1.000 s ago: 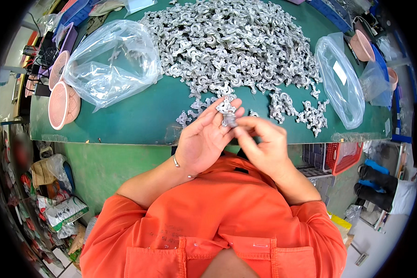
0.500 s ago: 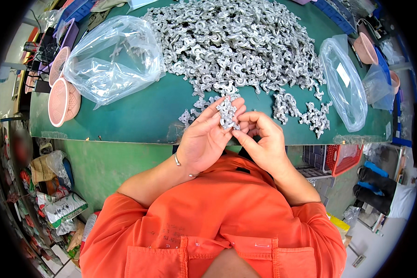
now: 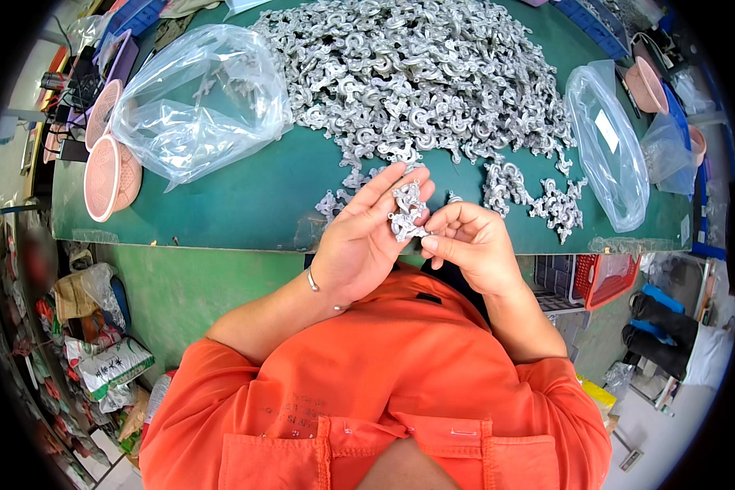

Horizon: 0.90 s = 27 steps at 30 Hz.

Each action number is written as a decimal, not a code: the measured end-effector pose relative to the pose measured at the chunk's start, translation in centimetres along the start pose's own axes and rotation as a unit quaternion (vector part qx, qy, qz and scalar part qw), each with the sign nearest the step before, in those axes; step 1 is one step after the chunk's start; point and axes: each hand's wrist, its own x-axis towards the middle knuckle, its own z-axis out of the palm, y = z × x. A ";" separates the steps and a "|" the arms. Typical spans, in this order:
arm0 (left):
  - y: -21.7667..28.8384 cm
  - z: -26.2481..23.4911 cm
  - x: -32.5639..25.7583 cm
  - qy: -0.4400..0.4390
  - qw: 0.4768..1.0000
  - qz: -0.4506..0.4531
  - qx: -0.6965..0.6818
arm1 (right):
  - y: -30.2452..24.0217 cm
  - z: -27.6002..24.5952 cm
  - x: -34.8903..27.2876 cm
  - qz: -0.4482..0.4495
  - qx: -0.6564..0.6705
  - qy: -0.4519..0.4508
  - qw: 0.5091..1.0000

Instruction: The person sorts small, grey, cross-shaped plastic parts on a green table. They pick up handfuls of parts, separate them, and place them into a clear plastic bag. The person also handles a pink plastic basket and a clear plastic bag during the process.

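My left hand (image 3: 366,237) is turned palm up, with several small silvery-grey cast metal parts (image 3: 407,211) lying along its fingers. The parts are curved, with small ring-shaped ends. Beside it, my right hand (image 3: 472,245) pinches the edge of the lowest part between thumb and forefinger. The right hand's other fingers are curled in. Beyond both hands rises a large heap of similar metal parts (image 3: 416,73) on the green table (image 3: 220,208). Smaller clusters of these parts (image 3: 559,208) lie to the right, and a few more lie just behind my left fingers.
A clear plastic bag (image 3: 204,106) stands open at the left, with some parts showing through it. Pink baskets (image 3: 113,180) sit at the left edge. A flat clear bag (image 3: 606,147) lies at the right. A red crate (image 3: 606,279) is below the table's right side.
The metal parts in my left hand have shifted and turned, sitting less in one upright line. My right hand has moved slightly right and down, pinching the lowest part.
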 end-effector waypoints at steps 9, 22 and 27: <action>0.1 0.0 -0.1 -0.001 0.999 0.005 0.037 | -0.1 -0.6 0.1 -0.033 0.008 0.011 0.999; 0.3 0.6 -0.4 0.022 0.998 0.028 0.047 | -0.3 -1.7 0.2 -0.066 0.053 0.041 0.996; 0.7 0.6 -0.4 0.011 0.999 0.033 0.015 | -0.3 -2.1 0.2 -0.052 0.273 0.015 0.960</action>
